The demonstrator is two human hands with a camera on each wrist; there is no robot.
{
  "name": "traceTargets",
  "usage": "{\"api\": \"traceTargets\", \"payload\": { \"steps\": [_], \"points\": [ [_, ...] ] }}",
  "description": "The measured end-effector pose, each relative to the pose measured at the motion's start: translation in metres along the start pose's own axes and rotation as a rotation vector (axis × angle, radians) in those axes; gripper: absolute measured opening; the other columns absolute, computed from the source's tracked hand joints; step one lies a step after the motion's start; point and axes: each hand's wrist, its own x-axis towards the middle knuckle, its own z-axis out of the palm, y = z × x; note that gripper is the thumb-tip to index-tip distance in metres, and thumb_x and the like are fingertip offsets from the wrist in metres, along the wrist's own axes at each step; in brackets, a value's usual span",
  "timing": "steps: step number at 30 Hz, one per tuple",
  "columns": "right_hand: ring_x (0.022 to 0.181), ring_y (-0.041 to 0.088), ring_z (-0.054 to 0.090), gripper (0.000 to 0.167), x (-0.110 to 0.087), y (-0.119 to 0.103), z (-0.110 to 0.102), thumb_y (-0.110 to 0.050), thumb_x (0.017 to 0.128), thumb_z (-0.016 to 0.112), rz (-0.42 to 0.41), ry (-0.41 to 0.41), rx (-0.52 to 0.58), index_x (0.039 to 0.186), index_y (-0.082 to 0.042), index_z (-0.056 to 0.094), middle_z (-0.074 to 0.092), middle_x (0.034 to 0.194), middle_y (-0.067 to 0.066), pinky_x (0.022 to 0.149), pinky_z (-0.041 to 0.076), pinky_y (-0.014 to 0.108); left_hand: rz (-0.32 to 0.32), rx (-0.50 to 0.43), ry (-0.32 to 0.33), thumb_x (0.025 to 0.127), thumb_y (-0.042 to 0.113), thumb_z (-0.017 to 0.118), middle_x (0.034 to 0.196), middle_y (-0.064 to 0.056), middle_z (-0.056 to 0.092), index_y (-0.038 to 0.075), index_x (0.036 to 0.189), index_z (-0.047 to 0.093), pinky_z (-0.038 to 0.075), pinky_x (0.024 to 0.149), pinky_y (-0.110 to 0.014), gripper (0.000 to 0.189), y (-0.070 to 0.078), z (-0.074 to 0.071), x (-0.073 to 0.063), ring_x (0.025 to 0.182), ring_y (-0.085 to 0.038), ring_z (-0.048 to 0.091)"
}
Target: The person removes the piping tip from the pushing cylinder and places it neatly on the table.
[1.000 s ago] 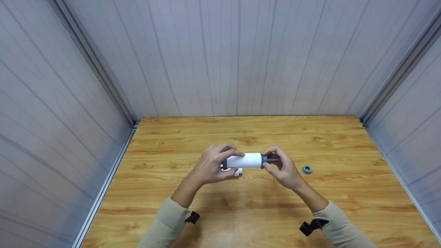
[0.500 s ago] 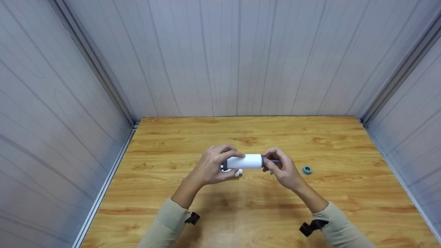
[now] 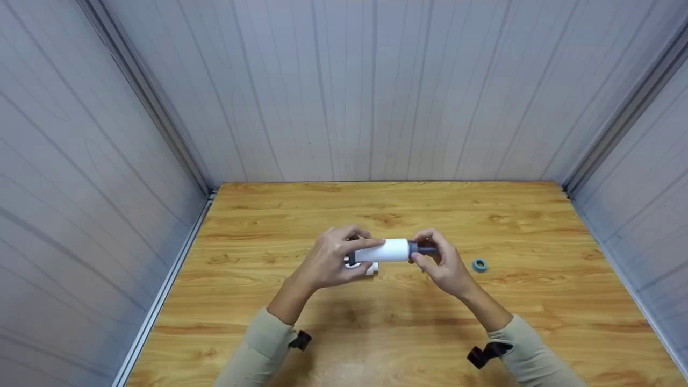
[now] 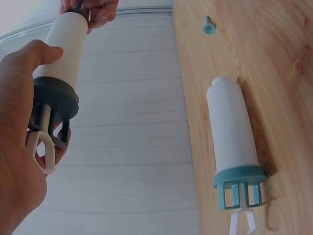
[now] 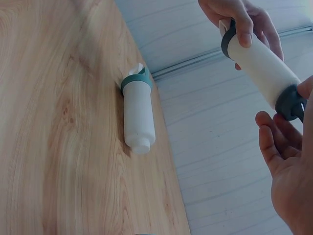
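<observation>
My left hand (image 3: pixel 336 258) grips a white syringe-like tube (image 3: pixel 392 250) around its barrel, near a dark grey collar (image 4: pixel 56 93) with finger loops and a pale looped plunger. The tube lies roughly level above the table. At its other end, my right hand (image 3: pixel 445 263) pinches the dark grey end cap (image 5: pixel 289 102), from which a thin nozzle (image 3: pixel 427 249) points right. Below lies a second white syringe-like tube (image 4: pixel 232 129) with a teal collar, its bare white neck showing in the right wrist view. The left hand partly covers it in the head view.
A teal ring (image 3: pixel 479 265) lies on the wooden table (image 3: pixel 537 306) to the right of the hands. A small teal cone-shaped nozzle (image 4: pixel 209 27) lies beyond the second tube's neck. Pale panel walls (image 3: pixel 344 91) enclose the table's back and sides.
My right thumb and fingers have shifted slightly around the dark end cap, up and then back down. My left hand keeps its grip, its index finger a little straighter along the barrel.
</observation>
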Motion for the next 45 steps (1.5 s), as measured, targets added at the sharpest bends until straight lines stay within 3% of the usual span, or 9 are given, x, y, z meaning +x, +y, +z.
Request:
{"api": "traceTargets", "payload": {
  "steps": [4, 8, 12, 18, 30, 37, 45],
  "points": [
    [0.098, 0.006, 0.074, 0.029, 0.0, 0.0004, 0.0, 0.021, 0.1, 0.06, -0.022, -0.004, 0.015, 0.129, 0.016, 0.056, 0.069, 0.127, -0.011, 0.073, 0.059, 0.018, -0.003, 0.003, -0.001, 0.089, 0.024, 0.094, 0.119, -0.007, 0.079, 0.024, 0.133, 0.084, 0.063, 0.079, -0.04, 0.046, 0.0002, 0.0002, -0.0006, 0.097, -0.023, 0.076],
    [0.1, 0.004, 0.075, 0.029, -0.0006, -0.0019, 0.0004, 0.017, 0.103, 0.058, 0.012, 0.012, 0.007, 0.131, 0.018, 0.054, 0.068, 0.127, -0.005, 0.075, 0.061, 0.018, -0.009, 0.005, -0.007, 0.09, 0.025, 0.094, 0.12, -0.007, 0.079, 0.024, 0.134, 0.084, 0.063, 0.08, -0.04, 0.045, 0.0008, 0.0003, -0.0007, 0.098, -0.023, 0.077],
    [0.094, 0.007, 0.075, 0.024, -0.0009, -0.0038, 0.0006, 0.013, 0.107, 0.056, 0.048, 0.026, -0.02, 0.13, 0.016, 0.056, 0.07, 0.119, -0.004, 0.076, 0.063, 0.019, -0.013, -0.001, -0.014, 0.09, 0.026, 0.093, 0.12, -0.007, 0.079, 0.024, 0.134, 0.084, 0.063, 0.08, -0.04, 0.045, 0.0011, 0.0007, -0.001, 0.099, -0.024, 0.077],
    [0.084, 0.013, 0.074, 0.02, -0.0016, -0.0033, 0.0004, 0.015, 0.107, 0.055, 0.019, 0.025, -0.043, 0.125, 0.011, 0.061, 0.071, 0.107, -0.01, 0.072, 0.063, 0.02, 0.008, -0.005, 0.003, 0.09, 0.026, 0.094, 0.119, -0.007, 0.079, 0.023, 0.134, 0.084, 0.062, 0.08, -0.04, 0.045, 0.0017, 0.0011, -0.0005, 0.097, -0.023, 0.076],
    [0.096, 0.004, 0.073, 0.024, -0.0044, -0.0021, 0.0006, 0.018, 0.103, 0.057, -0.022, 0.016, -0.004, 0.127, 0.017, 0.056, 0.069, 0.119, -0.009, 0.074, 0.06, 0.019, 0.008, 0.011, 0.003, 0.088, 0.024, 0.096, 0.118, -0.007, 0.08, 0.024, 0.132, 0.085, 0.064, 0.083, -0.041, 0.045, 0.0058, -0.0006, 0.0007, 0.098, -0.023, 0.077],
    [0.105, 0.003, 0.072, 0.031, -0.0052, -0.0013, -0.0002, 0.025, 0.097, 0.059, -0.058, -0.015, 0.03, 0.127, 0.019, 0.053, 0.065, 0.129, -0.009, 0.088, 0.064, 0.018, -0.003, 0.017, -0.01, 0.088, 0.022, 0.095, 0.119, -0.007, 0.08, 0.024, 0.133, 0.085, 0.063, 0.082, -0.041, 0.046, 0.0053, 0.0001, -0.0006, 0.099, -0.023, 0.077],
    [0.085, 0.013, 0.075, 0.021, -0.0032, -0.0052, 0.0003, 0.012, 0.107, 0.056, 0.028, 0.03, -0.036, 0.128, 0.011, 0.059, 0.072, 0.109, -0.009, 0.068, 0.06, 0.02, 0.004, 0.016, -0.001, 0.089, 0.025, 0.095, 0.12, -0.007, 0.079, 0.024, 0.134, 0.084, 0.062, 0.085, -0.04, 0.047, 0.0046, -0.0009, -0.0001, 0.101, -0.022, 0.076]
  ]
}}
